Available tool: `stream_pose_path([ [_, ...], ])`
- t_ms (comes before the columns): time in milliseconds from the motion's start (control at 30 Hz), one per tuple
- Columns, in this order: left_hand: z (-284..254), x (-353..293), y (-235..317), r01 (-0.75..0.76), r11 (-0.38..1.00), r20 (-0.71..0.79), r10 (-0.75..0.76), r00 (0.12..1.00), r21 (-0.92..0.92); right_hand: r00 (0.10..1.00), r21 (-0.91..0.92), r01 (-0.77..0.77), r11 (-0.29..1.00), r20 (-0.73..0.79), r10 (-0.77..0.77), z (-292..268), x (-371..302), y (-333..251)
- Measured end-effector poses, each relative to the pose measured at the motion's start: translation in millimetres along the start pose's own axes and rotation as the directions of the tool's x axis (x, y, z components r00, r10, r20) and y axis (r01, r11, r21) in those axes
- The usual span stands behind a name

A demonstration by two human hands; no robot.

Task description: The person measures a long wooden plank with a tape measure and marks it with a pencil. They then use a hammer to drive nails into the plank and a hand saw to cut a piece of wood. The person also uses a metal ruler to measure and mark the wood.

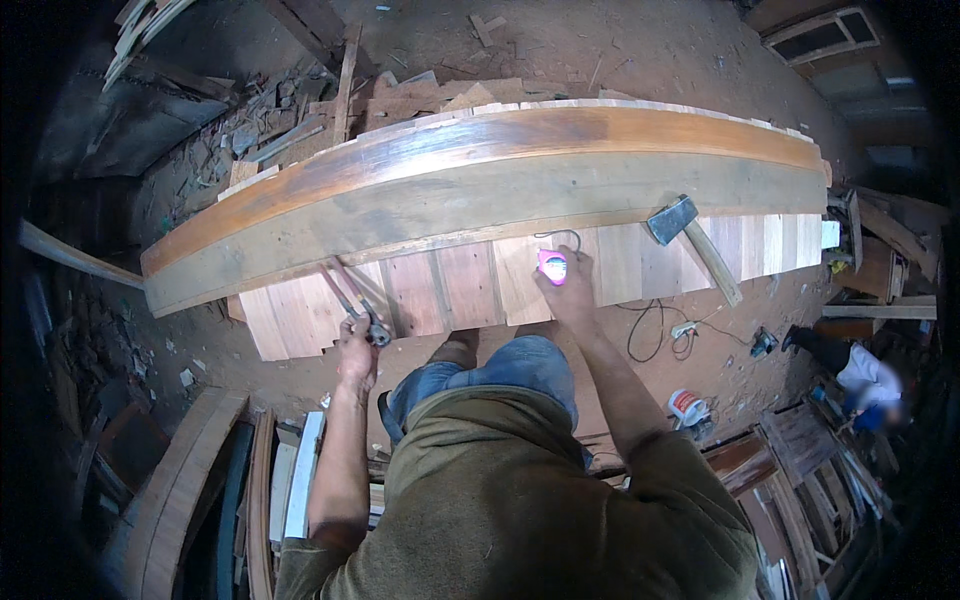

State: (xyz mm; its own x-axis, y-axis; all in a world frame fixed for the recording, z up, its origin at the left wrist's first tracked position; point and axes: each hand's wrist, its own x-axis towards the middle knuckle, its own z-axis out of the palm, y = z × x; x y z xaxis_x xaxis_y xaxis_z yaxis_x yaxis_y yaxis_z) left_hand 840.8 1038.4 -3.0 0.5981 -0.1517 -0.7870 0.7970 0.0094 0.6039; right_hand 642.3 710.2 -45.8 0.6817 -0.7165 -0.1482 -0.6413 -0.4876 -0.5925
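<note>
My left hand (pixel 357 352) is closed at the jaw end of a pair of metal pincers (pixel 377 330), whose two long reddish handles point away from me over the planks. In my right hand (pixel 573 292) is a pink tape measure (pixel 552 266), held above the pale wooden planks (pixel 465 282). A dark cord or strap loops by that hand's wrist side. To the right lies a hatchet (pixel 674 220), its head resting on the long board and its wooden handle slanting toward me across the planks.
A long orange-brown board (pixel 570 128) spans the planks' far side. Wood scraps (pixel 400 95) litter the ground beyond. A cable (pixel 648 330) and a white bucket (pixel 688 407) are on the right. Timber (pixel 175 470) is stacked near left. Another person (pixel 865 375) is at far right.
</note>
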Motion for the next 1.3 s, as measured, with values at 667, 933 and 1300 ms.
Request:
stream_pose_path([
  [667, 162, -33, 6, -0.473, 0.6, 0.683, -0.177, 0.708, 0.645, 0.995, -0.084, 0.058, 0.995, 0.081, -0.051, -168, -72, 9],
  [933, 274, -134, -34, -0.322, 0.642, 0.699, -0.502, 0.51, 0.696, 0.867, 0.016, 0.399, 0.917, 0.319, -0.383, -204, -72, 34],
  [1300, 243, -163, -157, -0.144, 0.703, 0.195, 0.008, 0.981, 0.697, 0.921, 0.398, -0.371, 0.839, 0.272, 0.279, -310, -117, 276],
])
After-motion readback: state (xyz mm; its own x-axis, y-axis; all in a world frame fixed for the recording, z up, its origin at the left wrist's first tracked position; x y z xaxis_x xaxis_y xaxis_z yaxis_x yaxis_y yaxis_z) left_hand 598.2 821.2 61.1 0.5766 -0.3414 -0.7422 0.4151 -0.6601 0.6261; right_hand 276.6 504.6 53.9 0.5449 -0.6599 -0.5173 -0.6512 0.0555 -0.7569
